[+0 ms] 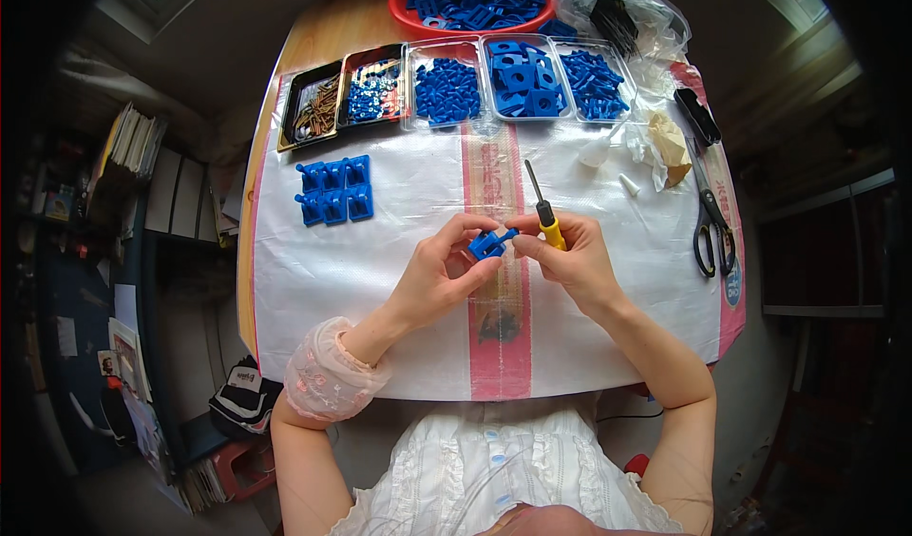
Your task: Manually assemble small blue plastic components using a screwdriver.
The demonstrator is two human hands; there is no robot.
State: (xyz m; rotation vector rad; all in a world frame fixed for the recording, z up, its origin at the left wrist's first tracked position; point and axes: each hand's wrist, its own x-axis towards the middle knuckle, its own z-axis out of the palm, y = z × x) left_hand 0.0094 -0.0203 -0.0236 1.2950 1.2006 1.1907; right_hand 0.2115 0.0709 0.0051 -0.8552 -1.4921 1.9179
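Over the middle of the table, my left hand (439, 268) pinches a blue plastic bracket (484, 245) between thumb and fingers. Close against it, my right hand (578, 262) grips a small blue plastic peg (511, 234) in its fingertips, touching the bracket. A screwdriver (549, 228) with a yellow and black handle is tucked in that same hand, its shaft pointing up and away. Whether the peg sits inside the bracket I cannot tell. To the left, several blue assembled pieces (332, 191) stand together in two rows.
Along the back stand a black tray of screws (292, 133), a tray of small shiny parts (376, 87), and clear boxes of blue pegs (446, 91) and brackets (528, 80). Behind is a red basin (403, 21). Black scissors (706, 227) and a white nozzle (629, 185) lie right.
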